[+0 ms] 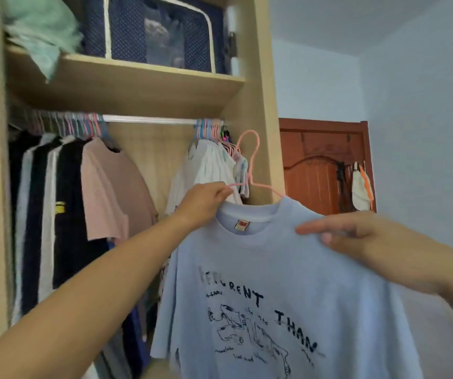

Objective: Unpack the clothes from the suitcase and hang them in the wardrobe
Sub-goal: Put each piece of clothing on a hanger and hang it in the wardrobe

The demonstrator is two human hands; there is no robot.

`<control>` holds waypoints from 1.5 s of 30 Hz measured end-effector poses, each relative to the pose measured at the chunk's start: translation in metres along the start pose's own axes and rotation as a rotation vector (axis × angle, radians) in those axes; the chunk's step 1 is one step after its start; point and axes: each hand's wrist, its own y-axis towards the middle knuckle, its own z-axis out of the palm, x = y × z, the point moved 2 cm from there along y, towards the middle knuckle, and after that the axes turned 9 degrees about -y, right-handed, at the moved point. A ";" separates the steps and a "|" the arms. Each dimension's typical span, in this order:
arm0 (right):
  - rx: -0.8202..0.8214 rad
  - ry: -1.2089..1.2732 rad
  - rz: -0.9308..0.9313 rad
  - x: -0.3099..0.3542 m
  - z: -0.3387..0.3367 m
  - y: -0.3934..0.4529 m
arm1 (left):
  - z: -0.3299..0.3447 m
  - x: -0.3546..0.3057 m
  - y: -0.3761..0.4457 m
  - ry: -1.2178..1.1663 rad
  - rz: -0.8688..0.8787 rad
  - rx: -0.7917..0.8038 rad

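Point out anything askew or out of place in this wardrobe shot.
The mint-green cloth on the top shelf is bunched up, with a corner drooping over the shelf's front edge. The pink hanger carrying the light blue T-shirt tilts, but only because it is mid-hanging. Nothing looks damaged.

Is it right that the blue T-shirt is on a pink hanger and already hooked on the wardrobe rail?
Not quite. The head view shows the T-shirt on the pink hanger, but its hook is off the rail; the left hand holds the hanger and the right hand the shoulder.
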 end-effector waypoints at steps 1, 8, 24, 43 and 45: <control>-0.053 0.039 0.023 0.010 0.011 0.022 | -0.014 0.017 0.011 -0.039 -0.007 0.013; -0.225 -0.287 0.126 0.044 0.110 0.157 | -0.117 0.148 -0.017 0.351 -0.040 -0.057; -0.494 -0.673 -0.011 0.177 0.143 0.506 | -0.313 0.324 -0.068 0.759 -0.379 -0.671; -0.522 -0.689 -0.132 0.141 0.142 0.545 | -0.266 0.312 -0.040 0.970 -0.040 -0.747; -0.676 -0.933 0.101 0.101 0.112 0.535 | -0.255 0.298 -0.007 0.878 -0.047 -0.666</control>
